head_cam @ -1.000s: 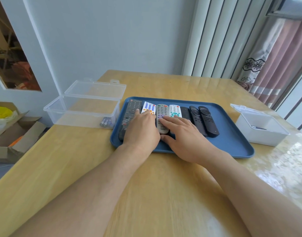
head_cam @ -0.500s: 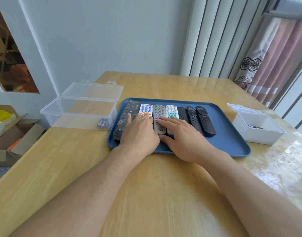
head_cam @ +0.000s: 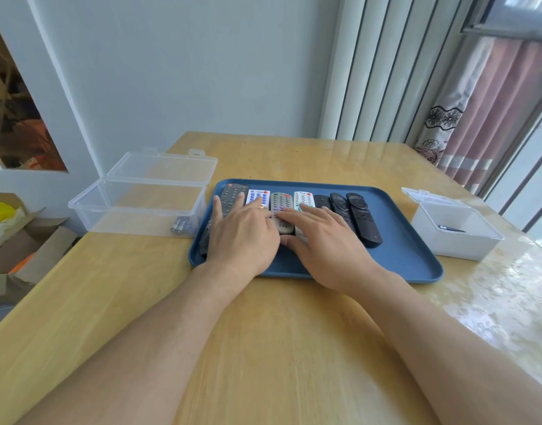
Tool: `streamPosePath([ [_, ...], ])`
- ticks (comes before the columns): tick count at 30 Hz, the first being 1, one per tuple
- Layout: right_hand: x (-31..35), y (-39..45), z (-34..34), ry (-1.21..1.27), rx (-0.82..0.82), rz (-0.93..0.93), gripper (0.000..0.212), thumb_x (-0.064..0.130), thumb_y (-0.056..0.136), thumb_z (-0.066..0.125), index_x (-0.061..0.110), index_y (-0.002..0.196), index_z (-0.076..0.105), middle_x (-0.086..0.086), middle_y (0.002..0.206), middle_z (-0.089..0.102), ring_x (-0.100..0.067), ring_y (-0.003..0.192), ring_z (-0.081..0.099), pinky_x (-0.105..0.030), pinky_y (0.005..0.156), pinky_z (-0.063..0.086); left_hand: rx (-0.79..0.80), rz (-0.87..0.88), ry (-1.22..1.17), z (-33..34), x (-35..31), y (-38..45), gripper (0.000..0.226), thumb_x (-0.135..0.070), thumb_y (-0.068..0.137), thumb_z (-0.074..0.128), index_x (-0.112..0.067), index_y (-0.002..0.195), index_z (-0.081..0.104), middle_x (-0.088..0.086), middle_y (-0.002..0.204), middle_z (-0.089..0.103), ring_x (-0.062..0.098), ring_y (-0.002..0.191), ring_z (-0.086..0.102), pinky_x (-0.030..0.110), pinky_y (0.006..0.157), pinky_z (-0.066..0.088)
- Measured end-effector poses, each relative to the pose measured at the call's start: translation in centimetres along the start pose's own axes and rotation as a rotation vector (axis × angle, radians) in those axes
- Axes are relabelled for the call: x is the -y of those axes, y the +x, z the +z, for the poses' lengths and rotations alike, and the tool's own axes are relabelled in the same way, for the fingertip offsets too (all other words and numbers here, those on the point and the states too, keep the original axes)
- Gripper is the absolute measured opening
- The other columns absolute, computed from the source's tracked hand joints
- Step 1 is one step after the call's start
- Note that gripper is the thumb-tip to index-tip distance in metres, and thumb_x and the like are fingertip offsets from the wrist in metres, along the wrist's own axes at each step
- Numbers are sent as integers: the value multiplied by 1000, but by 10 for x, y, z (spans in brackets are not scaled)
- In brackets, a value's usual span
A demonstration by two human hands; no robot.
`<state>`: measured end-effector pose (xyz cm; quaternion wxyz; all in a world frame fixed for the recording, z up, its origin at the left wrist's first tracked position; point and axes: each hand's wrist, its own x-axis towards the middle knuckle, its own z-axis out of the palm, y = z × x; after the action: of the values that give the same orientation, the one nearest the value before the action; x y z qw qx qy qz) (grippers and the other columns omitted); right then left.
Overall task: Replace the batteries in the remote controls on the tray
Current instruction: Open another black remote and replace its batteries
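Left hand (head_cam: pixel 243 237) lies flat w/ fingers (head_cam: pixel 239 200) straight and spread, tips resting on the long black remote (head_cam: pixel 229 199) and the white remote w/ blue buttons (head_cam: pixel 258 197); it pinches nothing. Right hand (head_cam: pixel 328 243) is also flat, fingers (head_cam: pixel 289 213) extended and loosely spread, pointing left-forward across the grey remote (head_cam: pixel 281 201) and the white remote w/ teal buttons (head_cam: pixel 303 198), thumb by the grey one's near end. Fingertips of both hands nearly meet over the grey remote, so that looks like the likely pick, approx equally near to either hand. All remotes lie side by side in a row on the blue tray (head_cam: pixel 407 256), buttons up, long axes running away from the person, i.e. roughly in line w/ the fingers; a lift would prob. need fingers curling round the long sides. Further right in the row are three black remotes (head_cam: pixel 360 216), untouched. No battery cover looks opened yet, so the job seems to be at its start. Left of the tray, just beside it on the table (head_cam: pixel 278 348), stands a clear plastic box (head_cam: pixel 137 207) w/ lid hinged open, holding a few batteries (head_cam: pixel 180 226) in its near right corner. Right of the tray, apart from it, sits a white box (head_cam: pixel 456 237), lid open, w/ a small dark slim item inside; can't tell what.
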<state>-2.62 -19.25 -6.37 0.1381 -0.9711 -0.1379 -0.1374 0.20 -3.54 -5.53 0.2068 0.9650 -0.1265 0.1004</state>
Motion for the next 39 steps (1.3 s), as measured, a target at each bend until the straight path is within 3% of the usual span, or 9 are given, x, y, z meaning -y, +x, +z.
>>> streamPosePath([
  [7,0,2,-4,129,-222,18,38,44,105,42,32,139,56,13,126,65,-13,126,46,-23,106,26,-132,24,-20,0,5,4,40,-16,102,40,-23,128,69,-5,148,55,21,152,22,44,125,-8],
  [11,5,1,-7,143,-324,-6,36,46,105,38,34,131,60,13,110,67,-13,111,50,-26,97,34,-141,87,20,7,5,4,26,-36,100,53,-33,122,68,-13,127,64,19,146,30,49,126,-5],
  [14,6,0,-7,138,-336,-35,37,46,105,37,31,129,62,13,109,67,-13,110,52,-31,96,39,-176,86,10,10,7,5,33,-53,99,52,-33,121,66,-12,122,67,16,146,31,48,125,0],
  [18,9,-3,-10,260,-332,-95,37,44,105,41,27,132,61,12,117,66,-13,113,53,-32,97,44,-320,84,10,4,6,4,40,-56,95,57,-28,119,72,-8,133,65,21,144,39,52,124,4],
  [24,17,-11,-20,380,-478,-218,33,30,105,46,17,132,61,9,129,63,-11,124,55,-24,102,43,-544,153,-151,-5,2,2,67,-67,83,43,-24,130,67,-6,126,70,19,120,62,53,121,26],
  [27,24,-17,-24,802,-510,-89,26,25,106,44,20,122,65,10,109,70,-8,104,65,-23,91,48,-612,251,-193,-6,3,5,62,-67,83,61,-21,124,70,-5,119,73,18,115,66,55,119,29],
  [30,23,-16,-30,1199,-585,64,28,27,107,41,14,114,65,-5,101,73,-26,99,69,-45,93,54,-594,326,-241,-6,1,7,57,-66,79,70,-23,115,74,-8,104,75,15,103,66,54,120,26],
  [35,18,-15,-34,1115,-519,185,20,23,103,54,20,120,65,9,90,71,-9,87,66,-33,83,56,-467,391,-213,-1,3,9,54,-68,83,60,-30,117,74,-8,83,68,20,86,61,46,114,33],
  [39,16,-14,-35,1107,-475,281,15,22,88,76,23,102,70,-3,89,72,-13,83,65,-38,82,55,-538,426,-185,2,7,12,54,-63,83,66,-25,121,74,-6,89,69,24,87,60,43,106,37],
])
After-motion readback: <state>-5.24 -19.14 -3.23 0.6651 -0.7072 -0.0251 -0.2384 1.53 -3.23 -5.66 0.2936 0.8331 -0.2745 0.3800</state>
